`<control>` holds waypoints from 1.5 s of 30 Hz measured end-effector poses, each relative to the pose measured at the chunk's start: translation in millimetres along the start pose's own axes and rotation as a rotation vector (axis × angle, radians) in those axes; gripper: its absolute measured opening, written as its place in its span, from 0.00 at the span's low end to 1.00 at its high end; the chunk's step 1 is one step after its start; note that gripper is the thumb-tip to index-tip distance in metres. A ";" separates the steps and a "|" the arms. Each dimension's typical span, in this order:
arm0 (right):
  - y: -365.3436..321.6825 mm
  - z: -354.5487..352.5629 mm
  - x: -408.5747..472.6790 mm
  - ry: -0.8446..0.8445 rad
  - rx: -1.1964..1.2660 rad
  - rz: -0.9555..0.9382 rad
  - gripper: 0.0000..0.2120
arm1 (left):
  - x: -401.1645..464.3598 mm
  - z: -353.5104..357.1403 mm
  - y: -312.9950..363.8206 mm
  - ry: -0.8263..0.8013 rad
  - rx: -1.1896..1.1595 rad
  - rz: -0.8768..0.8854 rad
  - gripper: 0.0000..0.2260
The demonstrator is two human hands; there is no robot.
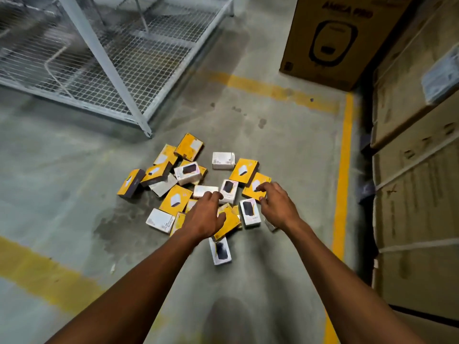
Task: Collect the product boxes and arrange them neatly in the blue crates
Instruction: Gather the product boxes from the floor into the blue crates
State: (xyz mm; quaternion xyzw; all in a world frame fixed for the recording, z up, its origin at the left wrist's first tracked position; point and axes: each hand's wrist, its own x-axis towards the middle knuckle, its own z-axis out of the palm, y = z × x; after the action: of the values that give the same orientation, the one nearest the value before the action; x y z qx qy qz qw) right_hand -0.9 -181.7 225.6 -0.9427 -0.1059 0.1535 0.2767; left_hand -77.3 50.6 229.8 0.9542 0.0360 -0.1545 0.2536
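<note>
Small yellow and white cardboard product boxes lie scattered in a loose heap on the grey concrete floor, some flat, some tilted across their neighbours; no blue crate appears in the head view.

Left hand reaches over the near middle of the heap, palm down, fingers spread and only loosely bent; the fingertips lie at a flat white box and the thumb lies across a yellow box beneath the palm; whether the grip has closed on either cannot be told; nothing is lifted.

Right hand reaches over the right side of the heap, fingers spread and bent downward; forefinger and thumb lie at the near edge of a yellow box printed with a white device; a firm pinch cannot be confirmed; the box lies on the floor. A white box printed with a dark device lies between the two hands; another white box with a dark device lies nearest the person, under the left wrist.

A white metal wire-mesh rack stands on the floor at upper left, its corner post near the heap. Painted yellow floor lines run to the right and behind the heap. A large brown carton printed with a black appliance outline stands at upper right; stacked brown strapped cartons line the right edge.
</note>
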 end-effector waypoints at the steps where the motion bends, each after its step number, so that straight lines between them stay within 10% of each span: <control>1: 10.9 15.3 9.3 -0.006 -0.008 0.007 0.14 | 10.2 15.2 -8.4 -0.005 0.016 -0.002 0.23; 19: 114.8 233.4 112.0 -0.198 -0.335 0.242 0.36 | 123.0 199.3 -93.0 -0.206 0.618 0.056 0.63; 31: 97.8 233.5 105.9 -0.191 -0.304 0.329 0.43 | 121.0 183.1 -98.6 -0.127 0.582 0.032 0.55; 36: 62.3 186.5 110.0 -0.035 0.252 0.429 0.37 | 118.1 134.5 -93.0 0.014 0.139 -0.209 0.55; 45: -38.2 50.5 29.0 0.039 1.373 0.553 0.19 | 29.3 -6.1 -26.0 0.215 -1.673 -0.351 0.15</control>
State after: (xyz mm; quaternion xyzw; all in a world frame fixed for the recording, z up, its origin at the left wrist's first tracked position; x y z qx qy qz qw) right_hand 4.1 -117.2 199.7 -0.5521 0.2603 0.2323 0.7572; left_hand -51.7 75.9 213.4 0.4435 0.3090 -0.0229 0.8410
